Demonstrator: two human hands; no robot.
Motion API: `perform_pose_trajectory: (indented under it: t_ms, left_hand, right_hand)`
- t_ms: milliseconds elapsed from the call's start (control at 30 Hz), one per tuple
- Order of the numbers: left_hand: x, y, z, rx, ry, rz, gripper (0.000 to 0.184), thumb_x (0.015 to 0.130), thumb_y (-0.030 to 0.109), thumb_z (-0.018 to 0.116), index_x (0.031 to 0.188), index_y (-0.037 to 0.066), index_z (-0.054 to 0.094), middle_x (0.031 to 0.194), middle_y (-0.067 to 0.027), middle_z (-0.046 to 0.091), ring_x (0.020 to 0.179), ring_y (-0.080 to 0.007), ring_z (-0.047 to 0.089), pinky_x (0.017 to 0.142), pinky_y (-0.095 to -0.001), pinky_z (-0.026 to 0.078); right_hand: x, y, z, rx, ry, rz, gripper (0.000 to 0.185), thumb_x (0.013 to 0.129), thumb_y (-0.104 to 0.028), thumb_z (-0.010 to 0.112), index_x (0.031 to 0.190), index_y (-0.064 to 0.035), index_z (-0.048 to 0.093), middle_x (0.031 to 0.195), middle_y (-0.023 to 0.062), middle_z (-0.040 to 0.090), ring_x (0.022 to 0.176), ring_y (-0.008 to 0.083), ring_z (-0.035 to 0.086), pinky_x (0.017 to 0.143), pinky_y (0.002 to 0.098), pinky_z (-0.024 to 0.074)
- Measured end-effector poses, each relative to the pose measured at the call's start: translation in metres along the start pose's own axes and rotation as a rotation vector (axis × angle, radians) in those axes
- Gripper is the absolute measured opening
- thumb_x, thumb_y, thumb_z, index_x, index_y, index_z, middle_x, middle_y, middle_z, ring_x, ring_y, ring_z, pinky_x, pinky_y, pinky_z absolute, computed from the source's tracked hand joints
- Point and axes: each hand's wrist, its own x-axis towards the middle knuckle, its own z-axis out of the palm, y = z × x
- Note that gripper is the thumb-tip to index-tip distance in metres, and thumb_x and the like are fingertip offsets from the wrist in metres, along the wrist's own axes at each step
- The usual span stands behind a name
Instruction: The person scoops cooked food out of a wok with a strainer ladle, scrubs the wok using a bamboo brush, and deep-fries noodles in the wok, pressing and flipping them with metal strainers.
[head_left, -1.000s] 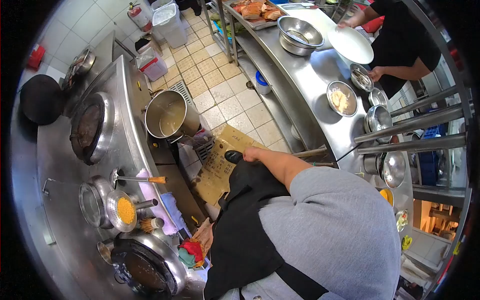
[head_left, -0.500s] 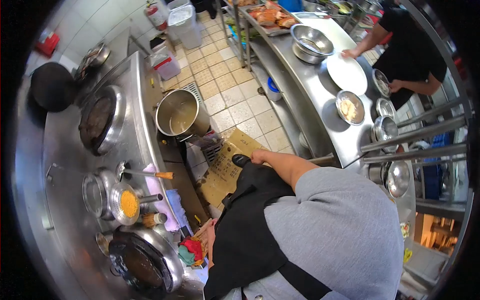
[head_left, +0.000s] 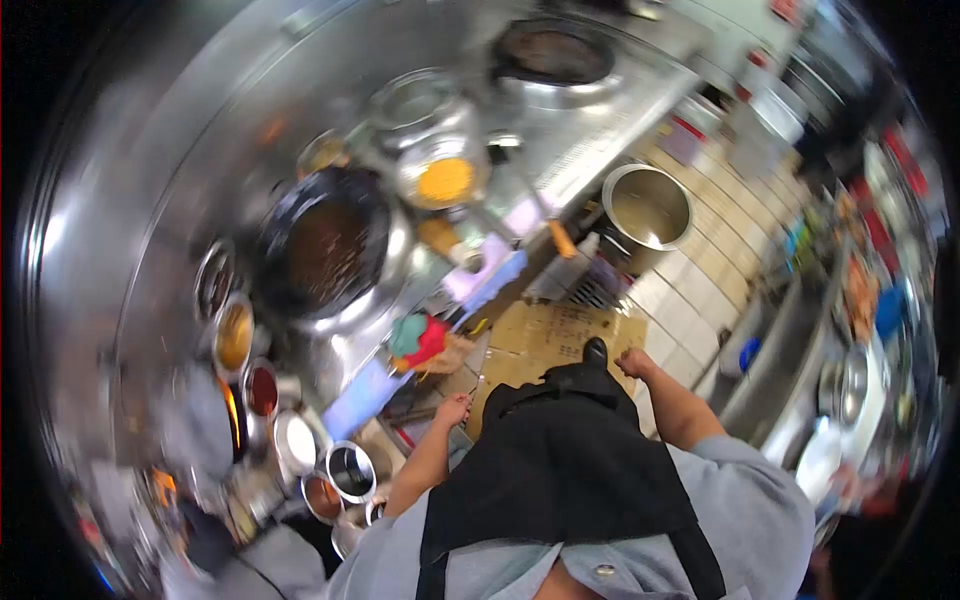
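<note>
My left hand (head_left: 455,408) is closed in front of the apron, low and left of centre; a thin dark sliver shows by its fingertips, too small to name. A bundle of red and green cloths (head_left: 425,340) lies up and left of it, on the stove edge. My right hand (head_left: 632,362) hangs as a loose fist beside the apron (head_left: 560,470), with nothing visible in it. Below it are a black shoe (head_left: 595,352) and flattened cardboard (head_left: 550,335) on the floor.
A dark wok (head_left: 325,245) sits on the steel stove, near a strainer with yellow food (head_left: 445,180) and a ladle with a wooden handle (head_left: 562,240). A tall pot of liquid (head_left: 648,207) stands beyond. Sauce containers (head_left: 296,443) are lower left; a blurred person (head_left: 265,560) is there.
The view has swung left, bringing the wok, sauce containers and another person into sight. My left hand, mostly hidden before, now shows beyond the apron. My right hand stays closed.
</note>
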Motion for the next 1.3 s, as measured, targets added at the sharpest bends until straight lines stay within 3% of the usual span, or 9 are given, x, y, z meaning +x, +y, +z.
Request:
perform_pose_trajectory:
  t_ms: [233,333,433,467,567,767,967,1200,1300]
  left_hand:
    - [-0.042,-0.107,0.018,0.019,0.006,-0.227,0.03,0.079,0.033,0.046,0.088,0.008,0.062,0.091,-0.0136,0.062,0.086,-0.0244,0.059,0.071,-0.0343,0.047]
    - [-0.017,-0.19,0.061,0.765,0.132,0.264,0.031,0.079,0.033,0.046,0.087,0.007,0.062,0.091,-0.0147,0.062,0.086,-0.0239,0.06,0.072,-0.0343,0.048]
    - [-0.068,-0.119,0.066,-0.274,0.137,-0.41,0.031,0.079,0.032,0.047,0.091,0.008,0.062,0.091,-0.0143,0.062,0.086,-0.0249,0.06,0.073,-0.0349,0.047]
    - [-0.069,-0.109,0.071,-0.229,0.178,-0.366,0.031,0.079,0.033,0.047,0.092,0.008,0.062,0.09,-0.014,0.062,0.085,-0.0253,0.06,0.073,-0.0351,0.047]
    - [-0.073,-0.078,0.084,-0.08,0.301,-0.248,0.031,0.079,0.033,0.048,0.093,0.009,0.062,0.088,-0.0131,0.063,0.084,-0.0264,0.06,0.074,-0.0357,0.047]
    - [-0.089,0.011,0.086,-0.185,0.321,-0.284,0.037,0.08,0.038,0.047,0.094,0.007,0.062,0.089,-0.0134,0.063,0.084,-0.0284,0.059,0.076,-0.0376,0.046]
    - [-0.072,0.064,0.08,0.35,0.03,-0.169,0.031,0.079,0.034,0.05,0.086,0.006,0.062,0.084,-0.0129,0.062,0.084,-0.0278,0.059,0.076,-0.0373,0.046]
    - [-0.039,0.08,0.092,-0.149,0.341,-0.035,0.026,0.076,0.031,0.056,0.088,0.008,0.06,0.086,-0.0131,0.062,0.085,-0.0284,0.059,0.075,-0.0358,0.046]
    - [-0.026,0.083,0.095,-0.133,0.319,-0.061,0.025,0.075,0.029,0.055,0.09,0.009,0.06,0.09,-0.0131,0.062,0.086,-0.028,0.059,0.076,-0.035,0.046]
  right_hand:
    - [0.09,-0.014,0.024,0.195,-0.091,-0.145,0.017,0.076,-0.018,0.05,0.07,-0.003,0.056,0.057,0.0053,0.054,0.047,0.0152,0.053,0.041,0.0278,0.0401]
    - [0.096,-0.039,0.012,0.189,-0.239,-0.307,0.013,0.074,-0.015,0.051,0.076,-0.0034,0.057,0.058,0.0042,0.054,0.048,0.0131,0.053,0.038,0.0255,0.038]
    - [0.101,-0.064,0.001,0.171,-0.358,-0.123,0.015,0.075,-0.017,0.051,0.079,-0.0037,0.058,0.059,0.0042,0.054,0.048,0.0122,0.053,0.038,0.0244,0.0376]
    - [0.114,-0.053,0.007,0.103,-0.363,-0.369,0.016,0.076,-0.017,0.051,0.08,-0.0034,0.058,0.06,0.0042,0.054,0.048,0.0118,0.052,0.038,0.0238,0.0373]
    - [0.115,-0.078,-0.011,0.207,-0.435,-0.118,0.016,0.077,-0.017,0.051,0.081,-0.0045,0.059,0.06,0.0035,0.054,0.048,0.0121,0.052,0.038,0.0242,0.0374]
    - [0.137,-0.089,-0.041,0.045,-0.494,-0.288,0.015,0.077,-0.018,0.053,0.083,-0.0073,0.062,0.062,0.005,0.058,0.048,0.0127,0.054,0.04,0.0268,0.0403]
    - [0.205,-0.029,-0.037,-0.049,-0.293,-0.548,0.014,0.077,-0.018,0.055,0.081,-0.0071,0.063,0.057,0.0054,0.056,0.044,0.0138,0.051,0.041,0.0285,0.0401]
    - [0.219,0.028,-0.055,0.144,-0.309,-0.476,0.014,0.079,-0.018,0.055,0.077,-0.006,0.059,0.054,0.002,0.05,0.043,0.0122,0.048,0.036,0.026,0.0361]
    - [0.159,-0.016,-0.096,0.274,-0.408,-0.013,0.017,0.078,-0.023,0.056,0.082,-0.0056,0.057,0.059,0.001,0.051,0.046,0.0102,0.049,0.035,0.0231,0.0345]
